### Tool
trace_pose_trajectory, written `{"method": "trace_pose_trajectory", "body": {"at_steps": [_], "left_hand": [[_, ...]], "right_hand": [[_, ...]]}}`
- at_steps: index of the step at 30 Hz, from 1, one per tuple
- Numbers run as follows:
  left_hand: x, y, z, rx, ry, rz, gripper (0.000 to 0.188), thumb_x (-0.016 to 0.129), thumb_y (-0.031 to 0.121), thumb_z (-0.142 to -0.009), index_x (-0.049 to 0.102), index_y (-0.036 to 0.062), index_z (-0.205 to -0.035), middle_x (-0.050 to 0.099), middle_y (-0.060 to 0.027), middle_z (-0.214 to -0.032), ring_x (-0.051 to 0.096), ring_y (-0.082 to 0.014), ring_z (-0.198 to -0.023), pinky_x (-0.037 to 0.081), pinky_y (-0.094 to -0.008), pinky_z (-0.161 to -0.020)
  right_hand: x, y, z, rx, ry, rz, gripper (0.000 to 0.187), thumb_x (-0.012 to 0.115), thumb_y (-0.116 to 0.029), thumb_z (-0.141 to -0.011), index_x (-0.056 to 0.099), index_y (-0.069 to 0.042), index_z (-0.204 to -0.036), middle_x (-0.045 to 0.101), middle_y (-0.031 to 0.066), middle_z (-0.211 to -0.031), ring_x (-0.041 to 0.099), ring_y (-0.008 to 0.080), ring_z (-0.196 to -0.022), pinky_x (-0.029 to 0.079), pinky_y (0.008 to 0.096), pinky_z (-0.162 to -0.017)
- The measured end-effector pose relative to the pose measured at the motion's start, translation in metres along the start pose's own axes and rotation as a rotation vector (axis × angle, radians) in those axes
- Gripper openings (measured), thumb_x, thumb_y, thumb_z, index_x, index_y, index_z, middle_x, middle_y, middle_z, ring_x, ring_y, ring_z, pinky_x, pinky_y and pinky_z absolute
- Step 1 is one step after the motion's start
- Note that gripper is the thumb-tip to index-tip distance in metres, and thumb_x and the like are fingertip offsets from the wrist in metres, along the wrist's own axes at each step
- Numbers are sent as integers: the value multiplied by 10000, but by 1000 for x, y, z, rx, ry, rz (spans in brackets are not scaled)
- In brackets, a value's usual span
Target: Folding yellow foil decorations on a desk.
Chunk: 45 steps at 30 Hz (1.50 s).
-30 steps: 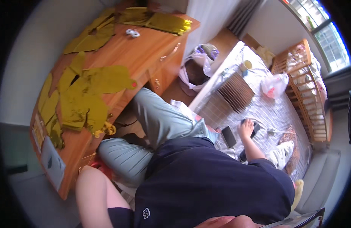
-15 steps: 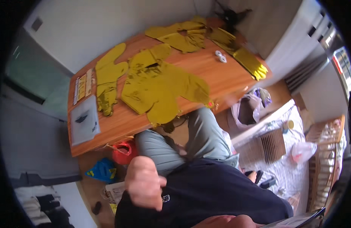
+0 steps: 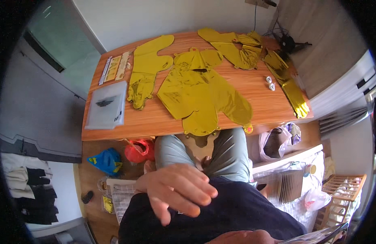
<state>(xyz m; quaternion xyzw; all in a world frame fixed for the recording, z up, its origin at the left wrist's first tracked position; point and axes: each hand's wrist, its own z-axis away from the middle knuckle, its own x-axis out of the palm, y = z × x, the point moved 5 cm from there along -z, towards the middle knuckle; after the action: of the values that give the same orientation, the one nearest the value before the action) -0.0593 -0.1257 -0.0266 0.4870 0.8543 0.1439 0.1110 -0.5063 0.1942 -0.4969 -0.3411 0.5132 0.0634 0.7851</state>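
The view has swung square to the tabletop (image 3: 149, 122), putting the gold foil shape (image 3: 208, 95) straight ahead, untouched at the near edge. Before the dark shirt (image 3: 240, 205), the left hand (image 3: 182, 189) has uncurled, its grip loosely spread, seemingly empty; the mostly hidden right hand's (image 3: 264, 190) grip cannot be told.

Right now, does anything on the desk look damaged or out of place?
The large gold foil piece slightly overhangs the front edge of the desk, and a dark gap near its top interrupts the shiny surface. I can't tell whether that's a tear or a fold.
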Motion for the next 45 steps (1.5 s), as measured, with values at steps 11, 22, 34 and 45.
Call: {"method": "trace_pose_trajectory", "body": {"at_steps": [11, 22, 34, 45], "left_hand": [[32, 33, 10, -96, 30, 176, 771, 564, 541, -1026, 292, 171, -1645, 174, 42, -1744, 246, -226, -1585, 175, -637, -1247], [-17, -6, 31, -412, 110, -458, 553, 588, 589, -990, 692, 133, -1285, 496, -227, -1543, 498, -419, -1407, 307, -557, -1202], [-119, -108, 100, -885, 149, -1457, 653, 850, 291, -838, 585, 80, -1396, 518, -207, -1494, 472, -385, -1409, 395, -495, -1161], [-34, 7, 244, -611, 106, -1526, 336, 716, 155, -899, 653, 149, -1229, 637, -66, -1306, 605, -305, -1204, 413, -531, -1105]], "right_hand": [[9, -16, -17, -90, 22, -3, 938, 861, -194, -689, 387, 45, -1462, 504, 306, -1402, 452, 463, -1365, 346, 490, -1172], [27, -6, -35, -32, -162, 335, 776, 848, -222, -714, 533, 54, -1367, 617, 277, -1296, 583, 429, -1255, 466, 482, -1076], [-157, -531, -23, -994, -670, -268, 167, 690, -124, -969, 700, -9, -1090, 673, 25, -880, 625, 114, -825, 526, 300, -760], [-4, -750, -194, -1300, 25, 203, 649, 807, -140, -864, 548, -66, -1455, 586, 185, -1431, 539, 335, -1346, 451, 442, -1111]]}}
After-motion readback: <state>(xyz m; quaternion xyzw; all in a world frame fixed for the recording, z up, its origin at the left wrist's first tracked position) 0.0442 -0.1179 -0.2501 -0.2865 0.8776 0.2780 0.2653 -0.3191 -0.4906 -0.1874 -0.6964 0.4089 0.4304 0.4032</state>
